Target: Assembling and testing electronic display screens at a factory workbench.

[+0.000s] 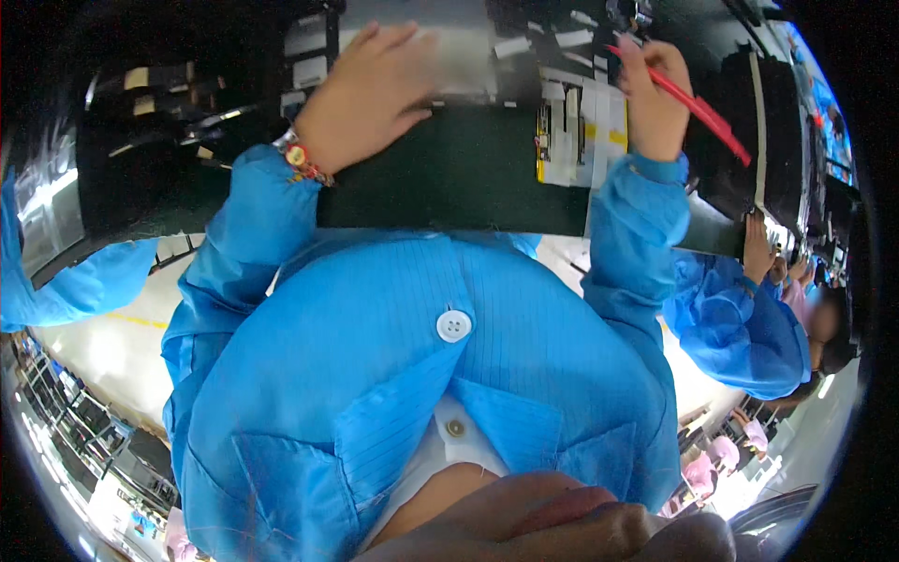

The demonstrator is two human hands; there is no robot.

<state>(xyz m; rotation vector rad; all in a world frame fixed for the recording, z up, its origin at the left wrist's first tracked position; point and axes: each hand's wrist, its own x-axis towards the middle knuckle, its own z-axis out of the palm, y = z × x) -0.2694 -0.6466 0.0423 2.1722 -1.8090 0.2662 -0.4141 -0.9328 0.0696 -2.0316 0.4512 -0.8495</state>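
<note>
My left hand (370, 98) lies palm down with its fingers stretched out, fingertips over a pale, shiny panel (464, 56) at the far middle of the dark work surface; its fingertips are blurred. Red tweezers (698, 105) are gripped between the thumb and fingers of my right hand (658, 103), the thin tip pointing to the far left. Just left of that hand is a flat silvery part with yellow edges (560, 155), with narrow strips on top. Whether the hand touches it, I cannot tell.
A dark green mat (449, 178) covers the table before me. Small white pieces (574, 38) are scattered at the far right, and black parts (173, 80) lie at the left. A co-worker's blue sleeve (740, 328) is at my right, another blue sleeve (89, 286) at my left.
</note>
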